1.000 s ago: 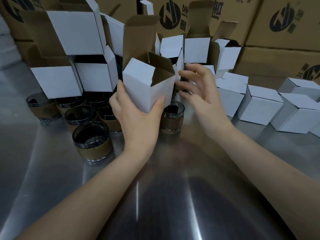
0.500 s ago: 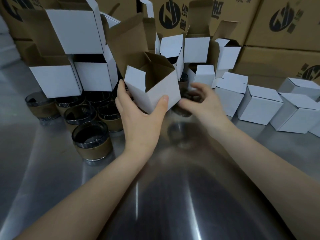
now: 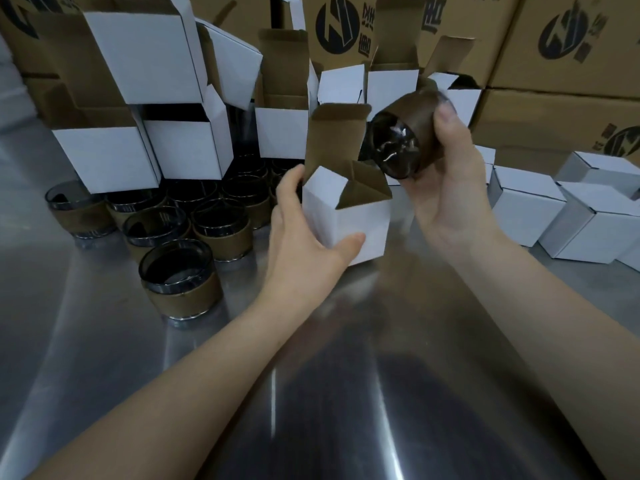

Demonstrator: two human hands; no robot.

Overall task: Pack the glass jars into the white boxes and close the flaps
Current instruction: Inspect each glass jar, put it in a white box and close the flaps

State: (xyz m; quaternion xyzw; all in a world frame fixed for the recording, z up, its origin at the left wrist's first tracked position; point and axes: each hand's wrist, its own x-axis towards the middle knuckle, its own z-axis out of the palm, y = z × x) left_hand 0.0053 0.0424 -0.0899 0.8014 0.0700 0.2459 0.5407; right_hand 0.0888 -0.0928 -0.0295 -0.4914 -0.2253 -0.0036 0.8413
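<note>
Our left hand [image 3: 304,244] grips one white box [image 3: 346,220] from its left side, thumb pressed on the front face and fingers wrapped round the far side, holding it just above the steel table [image 3: 311,393]. The box's top is open, with one tall brown-lined flap standing up at the back and a smaller side flap folded part-way in. Our right hand [image 3: 450,188] curls round one glass jar [image 3: 405,140] with a brown band, thumb on the upper side and fingers beneath. The jar is tipped on its side, one end facing down and left toward the box's mouth, just above and to the right of the opening and not inside it. On the table to the left we count at least eight more jars [image 3: 180,282] standing upright in a tight cluster; the rear ones are partly hidden, so we cannot give an exact total. Behind them we count about eight open boxes [image 3: 104,157] with flaps up, some stacked on others. To the right sit at least four closed boxes [image 3: 526,209], close together. At the back stand at least three brown cartons [image 3: 571,39] with black logos
</note>
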